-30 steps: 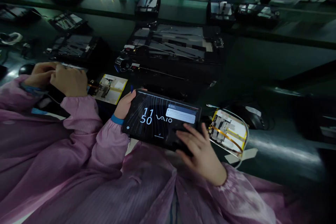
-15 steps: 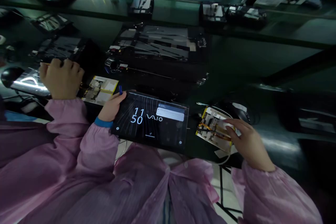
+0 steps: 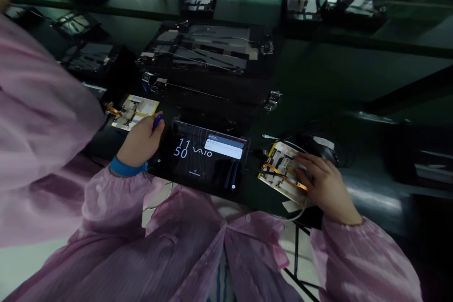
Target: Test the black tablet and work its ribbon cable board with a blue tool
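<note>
My left hand (image 3: 140, 141), with a blue band at the wrist, is closed around a small blue stick-like tool (image 3: 157, 121). It is just left of a lit tablet (image 3: 198, 170), whose screen reads 11 50 and VAIO. Behind that hand lies a yellow-edged board (image 3: 132, 108). My right hand (image 3: 327, 186) rests over the right end of another yellow-edged board (image 3: 279, 155), fingers stretched onto it. Across this board runs an orange ribbon cable (image 3: 290, 183), its right end beside my fingers. My fingers partly hide the board's right end.
A black computer mouse (image 3: 320, 148) and a white cable (image 3: 299, 214) lie by the right board. Farther back is an opened device panel (image 3: 212, 47), with several stacked assemblies (image 3: 200, 0) on the shelf beyond. A co-worker's pink sleeve (image 3: 42, 104) reaches across the left side.
My left hand has come off the tablet's left edge and moved left with the blue tool. The co-worker's arm has swung up and forward. My right hand stays at the board.
</note>
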`<state>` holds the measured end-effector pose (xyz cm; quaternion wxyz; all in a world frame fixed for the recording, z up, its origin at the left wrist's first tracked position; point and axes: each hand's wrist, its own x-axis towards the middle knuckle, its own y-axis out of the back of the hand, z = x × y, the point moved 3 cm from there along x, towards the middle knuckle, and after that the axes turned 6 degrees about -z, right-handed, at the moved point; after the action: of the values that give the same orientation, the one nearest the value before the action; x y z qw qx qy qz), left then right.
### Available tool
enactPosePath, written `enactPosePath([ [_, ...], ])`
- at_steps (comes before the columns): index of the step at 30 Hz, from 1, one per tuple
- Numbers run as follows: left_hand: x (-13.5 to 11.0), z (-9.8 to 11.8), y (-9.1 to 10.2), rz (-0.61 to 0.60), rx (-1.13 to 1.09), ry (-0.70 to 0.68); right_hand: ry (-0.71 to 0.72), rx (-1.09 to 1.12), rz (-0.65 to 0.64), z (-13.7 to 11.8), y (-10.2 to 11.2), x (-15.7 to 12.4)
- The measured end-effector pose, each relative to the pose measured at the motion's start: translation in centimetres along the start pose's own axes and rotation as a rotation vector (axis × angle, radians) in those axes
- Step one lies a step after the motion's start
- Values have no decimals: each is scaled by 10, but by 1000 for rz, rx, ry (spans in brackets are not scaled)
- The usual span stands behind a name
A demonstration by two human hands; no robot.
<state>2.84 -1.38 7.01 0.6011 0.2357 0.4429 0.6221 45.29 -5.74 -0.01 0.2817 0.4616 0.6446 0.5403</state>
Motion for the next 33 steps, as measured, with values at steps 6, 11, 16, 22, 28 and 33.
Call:
enactPosePath([
  [6,-44,82,-49,-247,63,-575,-16,1,24,2,-3,-3],
  [11,-76,130,-107,-469,318,-850,-18,-67,46,-2,-3,-3],
  [16,-89,153,-132,-457,469,-943,-12,-157,56,-7,1,-1],
  [22,-75,151,-124,-521,354,-819,-25,-177,37,-10,3,-2],
  [28,-61,129,-92,-310,188,-503,169,42,85,-32,13,6],
  [33,-82,136,-107,-587,247,-614,385,213,-116,-46,13,32],
])
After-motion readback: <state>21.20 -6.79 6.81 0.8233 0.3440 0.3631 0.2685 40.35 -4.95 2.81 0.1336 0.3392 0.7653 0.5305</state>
